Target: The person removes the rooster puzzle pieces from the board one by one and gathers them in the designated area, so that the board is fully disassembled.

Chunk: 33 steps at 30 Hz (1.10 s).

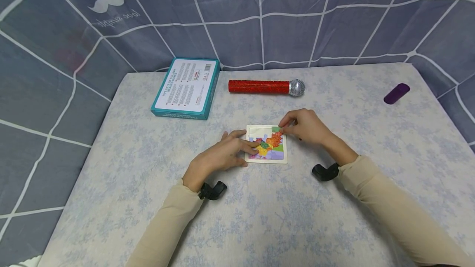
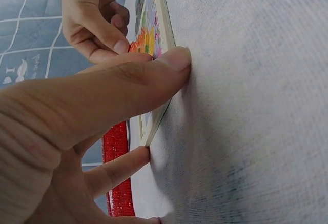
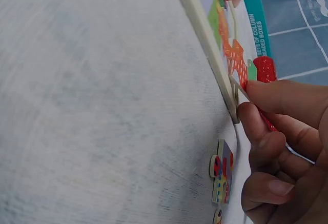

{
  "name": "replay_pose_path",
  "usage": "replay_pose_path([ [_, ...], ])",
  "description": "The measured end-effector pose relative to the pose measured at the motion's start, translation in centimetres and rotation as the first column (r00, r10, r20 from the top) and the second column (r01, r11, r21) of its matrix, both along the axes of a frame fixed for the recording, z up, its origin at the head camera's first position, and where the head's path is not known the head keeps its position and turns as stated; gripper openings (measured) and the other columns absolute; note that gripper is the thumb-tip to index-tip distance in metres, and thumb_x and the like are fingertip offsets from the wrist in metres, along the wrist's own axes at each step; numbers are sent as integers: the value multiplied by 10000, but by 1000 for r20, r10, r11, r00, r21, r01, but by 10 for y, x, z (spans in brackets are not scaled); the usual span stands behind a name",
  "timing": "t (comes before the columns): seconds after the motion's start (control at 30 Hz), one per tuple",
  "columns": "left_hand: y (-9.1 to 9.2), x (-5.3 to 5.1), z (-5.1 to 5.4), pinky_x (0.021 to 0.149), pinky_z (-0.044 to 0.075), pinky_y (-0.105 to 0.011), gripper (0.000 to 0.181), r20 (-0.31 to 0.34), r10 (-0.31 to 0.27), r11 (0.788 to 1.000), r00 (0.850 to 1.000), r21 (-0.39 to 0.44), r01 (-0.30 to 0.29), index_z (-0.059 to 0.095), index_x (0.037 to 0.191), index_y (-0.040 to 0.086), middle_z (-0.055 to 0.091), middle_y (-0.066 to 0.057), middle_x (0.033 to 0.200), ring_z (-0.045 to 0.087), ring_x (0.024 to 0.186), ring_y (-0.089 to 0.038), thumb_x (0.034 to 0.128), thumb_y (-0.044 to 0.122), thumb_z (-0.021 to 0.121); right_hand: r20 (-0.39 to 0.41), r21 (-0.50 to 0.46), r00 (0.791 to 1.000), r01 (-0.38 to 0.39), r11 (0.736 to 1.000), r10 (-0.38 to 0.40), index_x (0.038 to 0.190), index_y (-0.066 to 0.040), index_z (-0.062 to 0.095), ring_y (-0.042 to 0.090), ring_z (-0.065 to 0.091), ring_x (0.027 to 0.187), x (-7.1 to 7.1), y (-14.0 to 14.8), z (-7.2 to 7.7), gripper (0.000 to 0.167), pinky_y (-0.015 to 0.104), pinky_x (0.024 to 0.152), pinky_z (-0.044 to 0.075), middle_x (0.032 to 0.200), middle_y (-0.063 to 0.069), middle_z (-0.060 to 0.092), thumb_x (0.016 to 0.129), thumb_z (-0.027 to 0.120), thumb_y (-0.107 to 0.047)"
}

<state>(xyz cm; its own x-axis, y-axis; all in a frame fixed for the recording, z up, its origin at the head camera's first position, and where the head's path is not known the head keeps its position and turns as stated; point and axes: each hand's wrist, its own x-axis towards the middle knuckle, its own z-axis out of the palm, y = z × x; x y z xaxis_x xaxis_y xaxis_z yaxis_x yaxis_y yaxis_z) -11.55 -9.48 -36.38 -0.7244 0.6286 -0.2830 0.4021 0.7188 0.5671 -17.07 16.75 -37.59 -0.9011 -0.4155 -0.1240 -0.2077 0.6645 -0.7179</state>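
Note:
A small square puzzle (image 1: 266, 160) in a pale frame lies on the table, with coloured pieces across its lower and right parts and a bare area at its upper left. My left hand (image 1: 222, 153) spreads over its left side, fingertips on the pieces and thumb by the frame's near edge. At the upper right corner, my right hand (image 1: 306, 127) pinches a green-edged piece (image 3: 251, 70) between thumb and finger, tilted against the frame in the right wrist view. Loose pieces (image 3: 222, 172) lie beside the puzzle near the right hand.
A teal-edged box (image 1: 185, 87) lies at the back left. A red microphone (image 1: 259, 87) with a silver head lies behind the puzzle, and a purple cylinder (image 1: 396, 94) at the back right. A grey curtain (image 1: 237, 40) with white lines hangs behind the table.

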Motion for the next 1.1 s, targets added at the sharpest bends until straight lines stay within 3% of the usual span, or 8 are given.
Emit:
replay_pose_path([
  [0.3,1,0,1,1119,46,-687,466,-1,-2,1000,1000,8,2,682,1264,134,490,57,1456,195,1470,-318,815,84,799,105,-63,994,50,997,-43,990,-66,748,167,545,674,-2,5,1,137,273,574,433,865,35,725,880,718,-141],
  [0.6,1,1,2,1130,39,-669,475,2,5,1000,1000,7,-5,676,1271,138,482,60,1464,193,1471,-304,815,77,797,228,-73,965,147,986,-127,1022,-97,759,148,486,631,-3,31,5,204,271,507,386,834,48,702,875,735,-236],
  [0.7,1,2,2,1134,34,-662,475,4,8,1000,1000,9,-8,674,1272,132,479,62,1467,189,1472,-301,817,72,794,239,-57,960,161,985,-143,1064,-96,754,158,516,680,-1,45,7,257,291,518,410,874,30,714,883,733,-276],
  [0.9,0,2,1,1134,30,-662,473,1,7,1000,1000,13,-7,675,1273,135,478,72,1467,190,1473,-296,819,72,793,226,-35,956,198,980,-185,1115,-66,741,121,572,850,4,76,12,343,290,681,501,1010,-8,729,890,733,-325],
  [1.1,-1,2,0,1136,36,-658,469,2,13,1000,1000,14,-13,682,1266,139,477,81,1466,193,1473,-289,816,73,796,213,42,949,230,972,-234,1157,-78,731,128,542,890,8,111,13,397,286,708,478,1057,-55,705,905,705,-384],
])
